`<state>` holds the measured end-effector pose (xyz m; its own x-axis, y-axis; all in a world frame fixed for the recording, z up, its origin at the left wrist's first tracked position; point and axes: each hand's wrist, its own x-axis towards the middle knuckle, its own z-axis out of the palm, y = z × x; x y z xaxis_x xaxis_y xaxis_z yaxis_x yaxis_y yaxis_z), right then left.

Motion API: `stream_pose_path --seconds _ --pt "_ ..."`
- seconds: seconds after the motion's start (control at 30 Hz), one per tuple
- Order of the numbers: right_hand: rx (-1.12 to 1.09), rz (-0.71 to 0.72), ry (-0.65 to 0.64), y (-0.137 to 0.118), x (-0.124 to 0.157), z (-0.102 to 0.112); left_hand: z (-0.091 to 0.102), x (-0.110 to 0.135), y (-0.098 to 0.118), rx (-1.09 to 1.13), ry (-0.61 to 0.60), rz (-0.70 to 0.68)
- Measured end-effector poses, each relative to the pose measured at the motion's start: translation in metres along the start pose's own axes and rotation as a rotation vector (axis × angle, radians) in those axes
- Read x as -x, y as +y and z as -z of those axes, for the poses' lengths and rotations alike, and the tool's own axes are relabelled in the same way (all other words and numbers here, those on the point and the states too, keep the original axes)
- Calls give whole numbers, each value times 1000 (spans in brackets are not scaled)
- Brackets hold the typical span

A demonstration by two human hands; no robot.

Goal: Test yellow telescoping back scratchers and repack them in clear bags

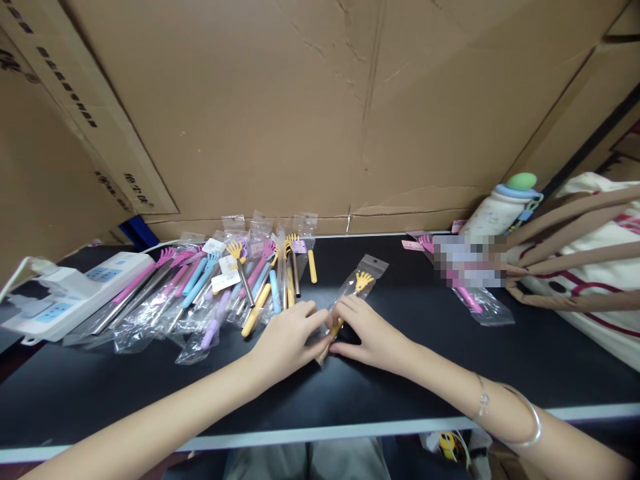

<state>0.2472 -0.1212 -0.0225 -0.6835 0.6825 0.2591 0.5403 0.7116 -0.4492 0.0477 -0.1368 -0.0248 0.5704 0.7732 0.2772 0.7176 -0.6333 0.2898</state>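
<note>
A yellow back scratcher (363, 281) lies in a clear plastic bag (377, 265) in front of me, its claw end pointing away. My left hand (295, 333) pinches the bag's near left side between thumb and fingers. My right hand (370, 332) closes on it from the right, fingers over the handle. The fingers cover much of the handle. Left of my hands is a pile of bagged back scratchers (200, 287) in pink, blue, purple and yellow, some with white tags. A short yellow handle (313, 267) lies at the pile's right edge.
A white power strip (120, 270) with plugs sits at the far left of the black table (400, 373). Pink bagged back scratchers (467, 297) lie at the right, beside a bottle (500, 210) and a cloth bag (590, 267). Cardboard (300, 120) walls the back.
</note>
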Motion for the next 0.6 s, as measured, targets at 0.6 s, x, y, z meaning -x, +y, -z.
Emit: stream_pose_path --seconds 0.6 --pt "-290 119 -204 -6 -5 28 18 18 26 115 -216 -82"
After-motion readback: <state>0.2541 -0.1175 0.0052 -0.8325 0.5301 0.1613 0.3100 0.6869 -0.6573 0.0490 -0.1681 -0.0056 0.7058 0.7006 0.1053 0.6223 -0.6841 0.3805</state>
